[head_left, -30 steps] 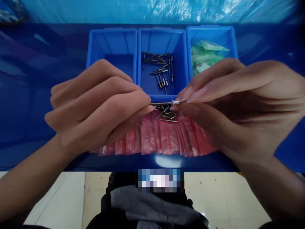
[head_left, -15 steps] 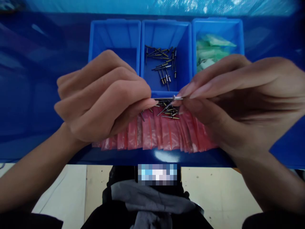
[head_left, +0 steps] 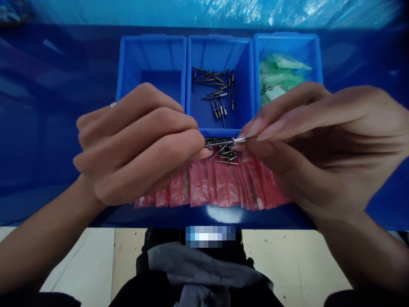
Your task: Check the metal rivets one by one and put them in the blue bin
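Note:
Between my two hands a silver pop rivet [head_left: 235, 141] lies nearly level. My left hand [head_left: 137, 145] pinches its thin pin end between thumb and forefinger. The fingertips of my right hand [head_left: 306, 136] are closed on the thicker end, past the flange. Just below the rivet is a heap of loose rivets [head_left: 227, 154] on a row of pink zip bags [head_left: 228, 192]; my hands cover part of both. What sits inside the bags cannot be made out.
Three blue bins stand side by side behind my hands. The middle bin [head_left: 220, 133] holds several scattered rivets [head_left: 217, 83]. Green plastic bags [head_left: 281, 72] lie in the right bin [head_left: 315, 42]. My left hand partly hides the left bin [head_left: 153, 38]. The blue table's front edge is close to my lap.
The bins and bags appear slightly lower in view. The rivet has tilted a little, its right end now higher, and my left fingers have shifted slightly along the pin. Both hands keep their pinch.

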A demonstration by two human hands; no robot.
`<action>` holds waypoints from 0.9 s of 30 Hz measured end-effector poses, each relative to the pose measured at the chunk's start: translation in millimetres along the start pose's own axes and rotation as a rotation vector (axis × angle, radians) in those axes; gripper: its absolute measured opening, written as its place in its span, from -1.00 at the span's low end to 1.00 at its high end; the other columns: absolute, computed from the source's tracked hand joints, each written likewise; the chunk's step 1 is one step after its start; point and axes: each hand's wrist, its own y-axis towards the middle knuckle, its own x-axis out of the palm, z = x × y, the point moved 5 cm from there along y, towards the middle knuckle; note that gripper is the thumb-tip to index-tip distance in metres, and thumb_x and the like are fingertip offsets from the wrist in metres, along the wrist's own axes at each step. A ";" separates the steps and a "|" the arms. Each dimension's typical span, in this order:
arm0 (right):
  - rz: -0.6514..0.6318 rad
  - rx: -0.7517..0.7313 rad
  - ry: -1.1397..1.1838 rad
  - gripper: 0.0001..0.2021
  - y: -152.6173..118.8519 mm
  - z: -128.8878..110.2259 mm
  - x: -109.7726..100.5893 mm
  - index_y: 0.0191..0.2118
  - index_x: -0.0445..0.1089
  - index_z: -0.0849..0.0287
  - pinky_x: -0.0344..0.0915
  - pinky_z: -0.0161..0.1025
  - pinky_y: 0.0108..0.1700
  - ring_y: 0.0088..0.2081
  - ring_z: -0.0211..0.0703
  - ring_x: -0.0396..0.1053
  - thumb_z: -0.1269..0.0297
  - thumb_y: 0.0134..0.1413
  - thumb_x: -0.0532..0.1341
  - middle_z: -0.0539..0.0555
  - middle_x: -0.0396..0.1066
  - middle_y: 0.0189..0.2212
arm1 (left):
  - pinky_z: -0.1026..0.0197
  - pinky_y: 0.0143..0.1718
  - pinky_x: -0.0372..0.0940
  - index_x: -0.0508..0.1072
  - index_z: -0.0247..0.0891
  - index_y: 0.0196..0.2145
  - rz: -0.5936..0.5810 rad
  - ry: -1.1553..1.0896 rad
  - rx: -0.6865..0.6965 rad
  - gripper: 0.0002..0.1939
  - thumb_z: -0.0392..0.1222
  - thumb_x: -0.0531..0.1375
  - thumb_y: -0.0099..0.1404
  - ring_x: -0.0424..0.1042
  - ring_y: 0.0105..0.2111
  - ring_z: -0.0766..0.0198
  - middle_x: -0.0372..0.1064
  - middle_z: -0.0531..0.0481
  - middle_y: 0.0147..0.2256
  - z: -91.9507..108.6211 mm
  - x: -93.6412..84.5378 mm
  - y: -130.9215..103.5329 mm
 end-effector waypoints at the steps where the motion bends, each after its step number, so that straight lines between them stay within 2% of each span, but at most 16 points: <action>1: -0.007 0.001 0.009 -0.71 0.2 0.7 0.5 -0.23 0.60 -0.04 0.53 -0.12 -0.35 -0.27 -0.11 0.58 0.59 0.12 0.42 -0.09 0.62 -0.33 | 0.05 -0.24 0.64 0.57 0.01 -0.20 0.004 0.073 0.116 -0.89 0.00 0.38 0.37 0.63 -0.27 0.16 0.60 0.18 -0.26 3.4 0.5 -3.7; 3: -0.023 -0.013 0.028 -0.71 0.8 3.4 1.3 -0.21 0.62 -0.05 0.54 -0.11 -0.38 -0.28 -0.10 0.60 0.57 0.11 0.43 -0.10 0.63 -0.33 | 0.06 -0.17 0.65 0.55 -0.10 -0.09 0.014 0.195 0.268 -0.89 -0.09 0.26 0.49 0.65 -0.20 0.15 0.59 0.10 -0.18 9.6 2.8 -12.1; 7: -0.005 -0.119 0.068 -0.82 1.7 9.4 -0.3 -0.17 0.67 -0.08 0.55 -0.10 -0.44 -0.28 -0.08 0.59 0.40 0.17 0.45 -0.07 0.65 -0.28 | 0.01 -0.11 0.64 0.50 -0.28 0.03 0.007 0.228 0.227 -0.75 -0.19 0.33 0.44 0.63 -0.15 0.08 0.59 -0.03 -0.14 12.8 5.8 -16.3; 9: -0.012 -0.134 0.093 -0.79 2.2 12.6 0.0 -0.16 0.69 -0.09 0.56 -0.08 -0.44 -0.29 -0.06 0.59 0.41 0.15 0.45 -0.04 0.65 -0.29 | 0.02 -0.17 0.62 0.49 -0.29 0.00 0.026 0.245 0.241 -0.76 -0.25 0.35 0.41 0.63 -0.18 0.07 0.58 -0.03 -0.17 14.6 5.9 -14.8; 12: -0.042 -0.129 0.121 -0.74 2.9 15.2 2.7 -0.14 0.71 -0.08 0.57 -0.07 -0.44 -0.30 -0.02 0.61 0.46 0.13 0.45 0.01 0.65 -0.30 | 0.08 -0.25 0.58 0.47 -0.26 -0.07 0.046 0.279 0.246 -0.89 -0.28 0.27 0.46 0.63 -0.23 0.11 0.57 -0.01 -0.22 12.8 6.8 -12.5; 16: 0.060 -0.167 0.114 -0.78 3.8 14.2 0.8 -0.19 0.73 -0.05 0.55 -0.13 -0.47 -0.36 -0.07 0.58 0.44 0.12 0.44 0.02 0.65 -0.32 | 0.06 -0.26 0.57 0.47 -0.19 -0.10 0.076 0.276 0.222 -0.92 -0.19 0.18 0.53 0.61 -0.24 0.14 0.59 0.03 -0.24 8.7 7.5 -10.5; 17: 0.092 -0.153 0.100 -0.77 4.1 14.5 -0.4 -0.20 0.73 -0.05 0.59 -0.13 -0.43 -0.33 -0.05 0.60 0.47 0.11 0.43 0.02 0.66 -0.30 | 0.05 -0.25 0.57 0.48 -0.20 -0.09 0.083 0.274 0.210 -0.91 -0.19 0.20 0.51 0.61 -0.22 0.13 0.60 0.01 -0.22 7.4 7.3 -9.9; 19: 0.100 -0.090 0.075 -0.68 5.1 16.1 -1.5 -0.15 0.72 -0.06 0.68 -0.06 -0.25 -0.12 0.07 0.66 0.53 0.10 0.40 0.01 0.68 -0.20 | 0.02 -0.17 0.58 0.49 -0.26 -0.03 0.057 0.279 0.167 -0.83 -0.23 0.27 0.45 0.62 -0.14 0.08 0.61 -0.06 -0.13 3.0 8.0 -8.8; 21: 0.047 -0.047 0.044 -0.61 5.6 16.3 -2.8 -0.03 0.70 -0.09 0.71 -0.01 -0.11 0.16 0.17 0.59 0.56 0.13 0.37 0.00 0.68 -0.07 | -0.02 -0.06 0.60 0.50 -0.31 0.05 -0.007 0.282 0.148 -0.71 -0.24 0.33 0.41 0.62 0.00 -0.01 0.59 -0.15 0.02 -1.8 9.6 -9.1; 22: -0.004 -0.060 -0.012 -0.59 5.5 15.0 -3.2 0.01 0.67 -0.09 0.71 -0.02 -0.07 0.23 0.16 0.54 0.55 0.16 0.36 0.00 0.67 -0.03 | -0.05 0.01 0.61 0.49 -0.31 0.08 -0.053 0.284 0.142 -0.69 -0.22 0.33 0.42 0.60 0.09 -0.05 0.56 -0.19 0.10 -4.5 11.0 -9.9; 23: -0.068 -0.114 -0.106 -0.60 4.9 12.6 -3.2 0.05 0.65 -0.07 0.70 -0.05 -0.06 0.24 0.12 0.54 0.53 0.21 0.34 0.02 0.66 -0.01 | -0.07 0.06 0.61 0.49 -0.31 0.10 -0.096 0.285 0.144 -0.68 -0.19 0.32 0.44 0.57 0.16 -0.07 0.53 -0.21 0.16 -6.8 12.4 -11.1; 24: -0.125 -0.208 -0.216 -0.65 3.5 9.2 -3.3 0.04 0.64 -0.03 0.69 -0.09 -0.08 0.16 0.06 0.59 0.51 0.26 0.32 0.05 0.66 -0.03 | -0.09 0.08 0.61 0.49 -0.30 0.11 -0.132 0.285 0.152 -0.69 -0.16 0.30 0.46 0.55 0.21 -0.08 0.51 -0.21 0.19 -8.6 13.6 -12.5; 27: -0.306 -0.546 -0.479 -0.83 -6.1 3.1 0.4 -0.04 0.60 0.08 0.60 -0.17 -0.24 -0.22 -0.12 0.64 0.43 0.33 0.34 0.06 0.67 -0.18 | -0.09 0.09 0.62 0.48 -0.23 0.12 -0.182 0.281 0.177 -0.72 -0.11 0.21 0.54 0.52 0.26 -0.01 0.52 -0.12 0.19 -11.2 15.3 -16.2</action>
